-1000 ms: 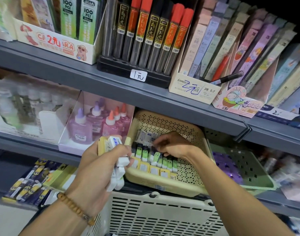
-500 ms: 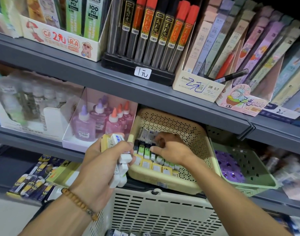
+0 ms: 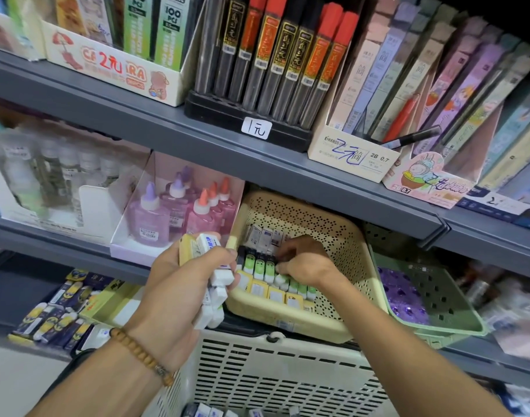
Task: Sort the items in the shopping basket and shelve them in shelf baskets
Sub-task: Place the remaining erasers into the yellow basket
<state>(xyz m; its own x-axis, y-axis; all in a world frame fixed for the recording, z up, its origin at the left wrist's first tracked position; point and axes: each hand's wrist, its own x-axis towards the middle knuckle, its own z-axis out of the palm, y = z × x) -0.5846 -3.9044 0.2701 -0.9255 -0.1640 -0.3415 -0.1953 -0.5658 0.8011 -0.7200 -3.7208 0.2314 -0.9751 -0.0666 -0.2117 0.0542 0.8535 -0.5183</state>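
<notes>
Reaching deeper into the beige shelf basket at frame centre, the right hand has slid from the basket's back toward the green-and-black eraser row, fingers curled down among the packs; whether its grip encloses one I cannot tell. The left hand stays clenched around a bundle of white erasers above the shopping basket, so more shelving probably remains.

place: stationery shop | cues: handwritten price tag; stocked shelf; pencil-lead display boxes
</notes>
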